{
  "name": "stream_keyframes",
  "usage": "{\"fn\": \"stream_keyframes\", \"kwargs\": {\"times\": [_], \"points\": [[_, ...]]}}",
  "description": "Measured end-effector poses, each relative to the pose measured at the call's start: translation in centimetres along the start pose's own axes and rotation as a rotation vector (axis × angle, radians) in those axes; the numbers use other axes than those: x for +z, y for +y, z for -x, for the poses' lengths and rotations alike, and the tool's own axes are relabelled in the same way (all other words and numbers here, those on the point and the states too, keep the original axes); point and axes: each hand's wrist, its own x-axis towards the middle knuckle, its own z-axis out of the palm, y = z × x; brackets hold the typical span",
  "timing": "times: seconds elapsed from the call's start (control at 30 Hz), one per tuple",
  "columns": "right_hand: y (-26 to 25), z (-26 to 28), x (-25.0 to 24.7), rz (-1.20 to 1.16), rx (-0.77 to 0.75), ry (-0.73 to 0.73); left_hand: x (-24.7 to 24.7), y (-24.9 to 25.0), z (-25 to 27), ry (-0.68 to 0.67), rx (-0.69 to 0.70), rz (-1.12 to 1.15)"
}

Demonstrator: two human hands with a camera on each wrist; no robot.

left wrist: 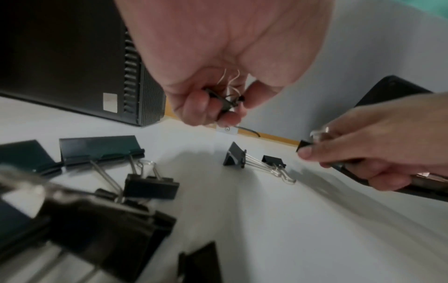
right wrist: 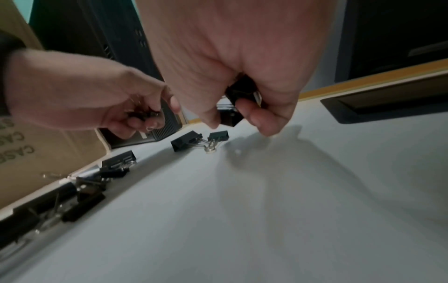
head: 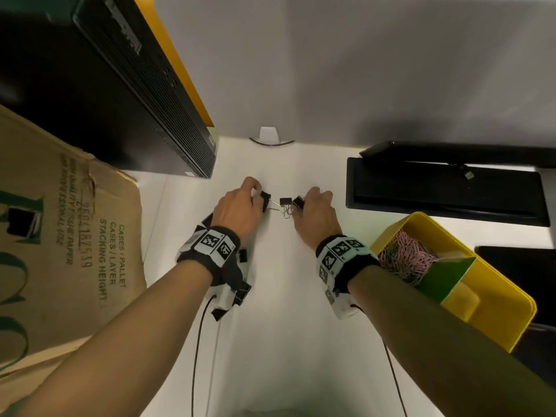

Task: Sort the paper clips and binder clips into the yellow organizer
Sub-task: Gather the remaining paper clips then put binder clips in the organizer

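Observation:
Two black binder clips (head: 284, 203) lie on the white desk between my hands, their wire handles touching; they also show as the binder clips (left wrist: 244, 159) and the binder clips (right wrist: 194, 140). My left hand (head: 255, 196) curls round small binder clips (left wrist: 224, 101) in its palm. My right hand (head: 307, 203) pinches a black binder clip (right wrist: 238, 97) just right of the loose pair. The yellow organizer (head: 496, 320) stands at the right with pink paper clips (head: 403, 260) behind a green divider. Several more binder clips (left wrist: 150, 185) lie under my left wrist.
A black computer tower (head: 120, 85) stands at the back left, with a cardboard box (head: 60, 236) in front of it. A black keyboard tray (head: 436, 191) lies at the back right. Thin cables (head: 197, 356) run from my wrists towards the desk's near edge.

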Motion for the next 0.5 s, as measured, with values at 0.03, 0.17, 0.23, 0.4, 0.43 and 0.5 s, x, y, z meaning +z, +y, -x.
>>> {"fn": "stream_keyframes", "kwargs": {"times": [0.03,0.17,0.23,0.4,0.43,0.5], "points": [[-0.2,-0.2,-0.1,-0.009,-0.001,0.025,0.2,-0.1,-0.4,0.003,0.002,-0.034],[-1.2,-1.1,-0.1,-0.015,-0.068,0.005,1.5,-0.6,-1.0,-0.064,-0.012,-0.162],[-1.4,-1.6,0.2,0.088,-0.141,-0.043,2.3,-0.7,-1.0,-0.107,-0.035,-0.218],[-1.6,-2.3,0.9,0.235,-0.226,-0.095,3.3,-0.8,-0.4,-0.112,-0.019,-0.197],[-1.6,-2.2,0.8,0.226,-0.238,-0.097,3.4,-0.8,-0.4,-0.111,-0.018,-0.19],[-1.4,-1.7,0.7,0.206,-0.245,-0.119,3.4,-0.9,-0.2,-0.124,-0.014,-0.19]]}}
